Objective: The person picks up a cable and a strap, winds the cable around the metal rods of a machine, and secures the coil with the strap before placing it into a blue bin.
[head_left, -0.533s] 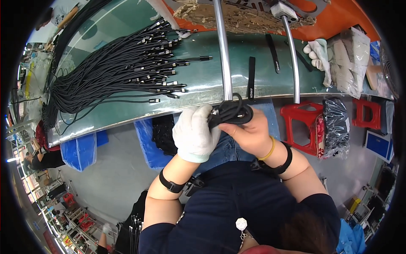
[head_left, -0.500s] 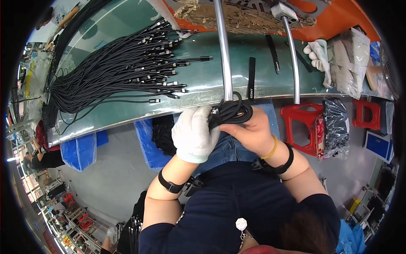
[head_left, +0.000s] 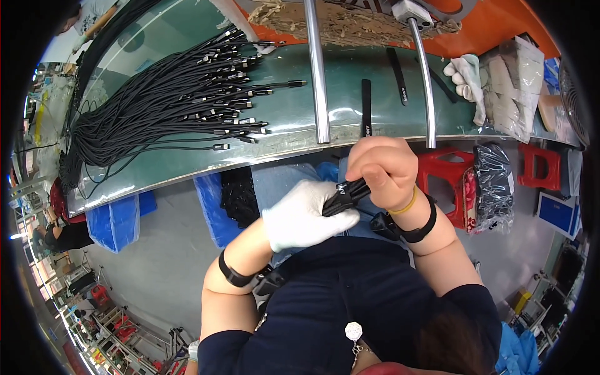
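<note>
A coiled black cable (head_left: 342, 201) is held over my lap, in front of the table edge. My left hand (head_left: 303, 217), in a white glove, is closed around one end of the coil. Bare and curled, my right hand (head_left: 384, 172) grips the coil's other end and hides much of it. A dark band with a pale mark wraps the coil beside the glove. Past my right hand, a flat black strap (head_left: 366, 103) lies on the green table (head_left: 281, 119); a second strap (head_left: 397, 76) lies farther right.
A large bundle of black cables (head_left: 156, 100) covers the table's left side, connectors pointing right. Two metal bars (head_left: 317, 81) reach toward the front edge. At the right lie a white glove (head_left: 464, 78) and clear plastic packets (head_left: 512, 87). A red stool (head_left: 442, 164) stands below.
The coil has come down toward my body and turned, so its loops no longer show. My right hand has curled over its end; my left has tilted toward the right.
</note>
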Demonstrator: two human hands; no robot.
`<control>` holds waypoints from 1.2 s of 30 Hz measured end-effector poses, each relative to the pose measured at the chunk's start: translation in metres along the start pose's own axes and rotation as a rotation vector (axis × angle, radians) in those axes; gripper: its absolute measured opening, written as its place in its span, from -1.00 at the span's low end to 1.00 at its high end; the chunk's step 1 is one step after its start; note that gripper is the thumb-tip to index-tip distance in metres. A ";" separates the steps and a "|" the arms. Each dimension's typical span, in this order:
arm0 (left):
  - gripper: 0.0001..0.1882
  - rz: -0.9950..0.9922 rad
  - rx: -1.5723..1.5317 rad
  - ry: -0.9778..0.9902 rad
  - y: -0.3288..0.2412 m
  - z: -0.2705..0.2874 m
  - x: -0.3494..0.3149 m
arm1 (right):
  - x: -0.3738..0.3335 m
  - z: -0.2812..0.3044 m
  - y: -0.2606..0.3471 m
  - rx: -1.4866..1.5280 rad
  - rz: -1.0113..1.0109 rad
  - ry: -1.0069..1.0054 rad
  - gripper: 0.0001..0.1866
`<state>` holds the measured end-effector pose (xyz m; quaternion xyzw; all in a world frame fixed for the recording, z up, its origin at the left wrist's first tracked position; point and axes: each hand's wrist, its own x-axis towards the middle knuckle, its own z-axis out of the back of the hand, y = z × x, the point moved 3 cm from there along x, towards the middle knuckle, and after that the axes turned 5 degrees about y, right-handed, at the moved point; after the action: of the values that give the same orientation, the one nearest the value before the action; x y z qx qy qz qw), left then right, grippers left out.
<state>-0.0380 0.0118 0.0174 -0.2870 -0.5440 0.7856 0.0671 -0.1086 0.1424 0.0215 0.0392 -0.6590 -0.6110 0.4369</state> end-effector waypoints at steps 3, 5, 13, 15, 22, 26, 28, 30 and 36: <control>-0.77 0.051 -0.495 0.394 0.004 -0.012 -0.001 | 0.002 -0.004 0.000 0.179 -0.035 -0.012 -0.51; -0.75 -0.032 -0.955 0.663 0.004 -0.021 -0.001 | 0.003 -0.005 0.000 0.297 -0.054 -0.007 -0.49; -0.73 0.045 -1.388 0.756 0.001 -0.032 -0.004 | -0.002 0.003 0.005 0.337 0.061 -0.063 -0.52; -0.73 0.064 -1.050 0.585 -0.008 -0.022 -0.007 | -0.001 0.004 0.007 0.315 0.101 -0.070 -0.54; -0.71 0.019 -0.278 0.027 -0.004 -0.014 -0.005 | 0.007 -0.002 0.008 -0.144 -0.146 -0.118 -0.59; -0.70 -0.038 -0.200 -0.119 -0.004 -0.014 -0.004 | -0.006 0.005 -0.006 0.187 -0.291 -0.003 -0.70; -0.73 0.065 -0.757 0.263 -0.006 -0.017 -0.004 | -0.007 0.002 -0.015 0.335 -0.280 -0.008 -0.74; -0.74 0.116 -1.031 0.458 -0.008 -0.020 -0.006 | -0.005 -0.002 -0.020 0.632 -0.254 -0.015 -0.81; -0.77 0.205 -1.103 0.244 -0.001 -0.017 -0.018 | 0.009 0.012 0.021 -0.258 -0.057 0.076 -0.88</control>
<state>-0.0146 0.0188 0.0210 -0.4193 -0.8312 0.3492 -0.1067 -0.1112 0.1520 0.0453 0.0245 -0.5564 -0.7010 0.4455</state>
